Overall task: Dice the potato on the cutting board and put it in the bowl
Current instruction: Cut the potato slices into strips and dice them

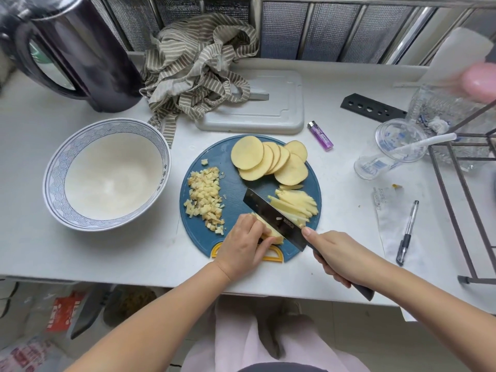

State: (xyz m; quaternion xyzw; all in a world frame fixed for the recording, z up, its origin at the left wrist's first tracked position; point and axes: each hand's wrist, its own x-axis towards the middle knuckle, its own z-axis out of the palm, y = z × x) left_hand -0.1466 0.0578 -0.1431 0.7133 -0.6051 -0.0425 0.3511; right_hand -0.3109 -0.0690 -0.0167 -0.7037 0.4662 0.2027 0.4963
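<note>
Blue cutting board (236, 183) and bowl (53, 181) sit on a white counter (107, 251).

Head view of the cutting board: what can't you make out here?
Held potato strips, head view: the left hand covers most; count unclear.
Knife handle, head view: the right hand wraps most of it.
Pink object, head view: blurred, cut by the right edge.
Gray tray, head view: striped cloth covers its left part.

Home kitchen — kettle (72, 49); striped apron (198, 68); cutting board (236, 183) on counter (107, 253).
</note>
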